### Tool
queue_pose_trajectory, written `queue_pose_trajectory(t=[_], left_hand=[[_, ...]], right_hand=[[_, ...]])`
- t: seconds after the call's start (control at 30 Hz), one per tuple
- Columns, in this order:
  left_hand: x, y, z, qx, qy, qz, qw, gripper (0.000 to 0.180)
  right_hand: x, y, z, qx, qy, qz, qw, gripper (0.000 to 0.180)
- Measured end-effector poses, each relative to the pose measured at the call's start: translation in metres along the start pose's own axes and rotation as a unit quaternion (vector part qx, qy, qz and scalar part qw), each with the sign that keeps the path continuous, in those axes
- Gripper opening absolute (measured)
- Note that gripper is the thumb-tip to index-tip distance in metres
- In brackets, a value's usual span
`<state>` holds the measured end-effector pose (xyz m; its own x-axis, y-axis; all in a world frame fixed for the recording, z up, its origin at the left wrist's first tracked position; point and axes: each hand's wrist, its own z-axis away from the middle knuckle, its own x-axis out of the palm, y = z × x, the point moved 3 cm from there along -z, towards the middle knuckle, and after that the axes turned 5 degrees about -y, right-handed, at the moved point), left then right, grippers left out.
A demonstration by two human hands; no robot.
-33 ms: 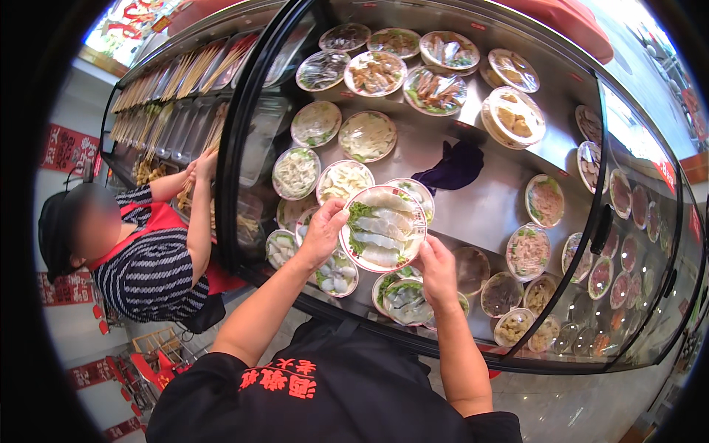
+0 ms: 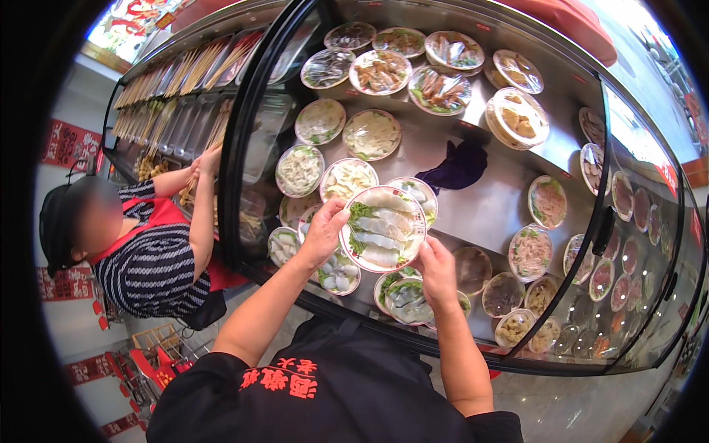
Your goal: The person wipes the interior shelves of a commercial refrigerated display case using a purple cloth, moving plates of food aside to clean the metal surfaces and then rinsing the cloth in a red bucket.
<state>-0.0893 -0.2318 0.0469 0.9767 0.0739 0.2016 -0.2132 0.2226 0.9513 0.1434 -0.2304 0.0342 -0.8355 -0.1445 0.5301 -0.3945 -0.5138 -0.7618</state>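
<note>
Between my hands is a round plate (image 2: 345,247) of pale, translucent slices laid in a row, with green leaves along the left side. My left hand (image 2: 323,232) grips its left rim, thumb on top. On the lower right, my right hand (image 2: 436,267) is closed on the rim, its fingers partly hidden beneath. The plate is held above the shelves of a metal display case (image 2: 502,196). Just beyond it sit a plate of whitish pieces (image 2: 348,179) and another wrapped plate (image 2: 419,193). Under my forearms are plates of grey-white food (image 2: 340,275) and greyish slices (image 2: 408,301).
A dark purple cloth (image 2: 456,166) lies crumpled on the case's middle shelf. Stacked plates (image 2: 519,114) stand behind it. Curved glass (image 2: 639,244) and black frame bars (image 2: 247,111) bound the case. At left, a person in a striped top (image 2: 151,258) reaches toward trays of skewers (image 2: 188,74).
The case and its plates appear shifted slightly rightward in the view. Both hands keep the same hold on the plate.
</note>
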Motion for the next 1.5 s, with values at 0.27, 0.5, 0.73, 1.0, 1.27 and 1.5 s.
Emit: queue_pose_trajectory(t=[0.27, 0.5, 0.73, 1.0, 1.27, 1.5], left_hand=[[-0.035, -0.022, 0.047, -0.087, 0.074, 0.013, 0.993, 0.014], [-0.062, -0.051, 0.08, -0.148, 0.099, 0.002, 0.984, 0.017], [-0.074, -0.076, 0.084, -0.216, 0.109, -0.01, 0.97, 0.019], [-0.088, -0.106, 0.075, -0.208, 0.049, 0.108, 0.971, 0.021], [-0.048, -0.082, 0.049, -0.294, -0.097, 0.06, 0.949, 0.024], [-0.026, -0.105, 0.011, -0.344, -0.027, 0.007, 0.938, 0.022]], right_hand=[[0.018, 0.063, 0.009, 0.086, -0.009, 0.006, 0.996, 0.027], [0.019, 0.123, 0.013, 0.143, -0.027, -0.046, 0.988, 0.025], [0.015, 0.159, 0.012, 0.2, 0.001, -0.025, 0.979, 0.025], [0.013, 0.155, 0.011, 0.009, 0.061, 0.228, 0.972, 0.022], [-0.029, 0.097, 0.037, 0.009, 0.139, 0.264, 0.954, 0.023], [-0.119, 0.061, 0.051, -0.042, 0.284, 0.077, 0.955, 0.022]])
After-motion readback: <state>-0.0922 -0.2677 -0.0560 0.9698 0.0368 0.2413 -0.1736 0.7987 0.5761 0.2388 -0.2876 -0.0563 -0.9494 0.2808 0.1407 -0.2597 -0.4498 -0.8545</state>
